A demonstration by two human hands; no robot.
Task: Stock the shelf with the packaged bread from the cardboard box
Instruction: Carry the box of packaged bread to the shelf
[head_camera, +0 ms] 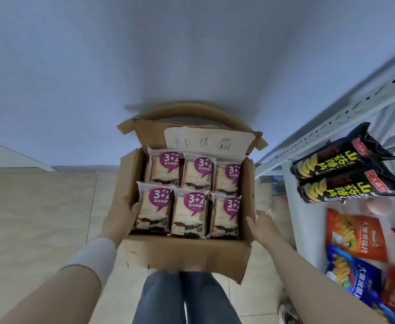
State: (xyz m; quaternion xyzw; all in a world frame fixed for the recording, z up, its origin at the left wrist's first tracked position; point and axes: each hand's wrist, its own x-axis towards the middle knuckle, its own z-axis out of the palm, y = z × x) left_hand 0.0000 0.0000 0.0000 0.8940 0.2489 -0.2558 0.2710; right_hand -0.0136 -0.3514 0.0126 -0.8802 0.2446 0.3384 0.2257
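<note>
An open cardboard box is held in front of me above my knees. Inside it lie several packaged breads in two rows, clear wrappers with purple "3+2" labels. My left hand grips the box's left wall, thumb over the rim beside the front-left pack. My right hand presses against the box's right wall, fingers spread along the cardboard. A white handwritten paper label is stuck on the raised back flap. The white metal shelf stands at my right.
On the shelf at right lie two black chip bags and orange, blue and red snack bags. Beige floor tiles spread to the left. My jeans-clad legs are below the box. A round wooden stool rim shows behind the box.
</note>
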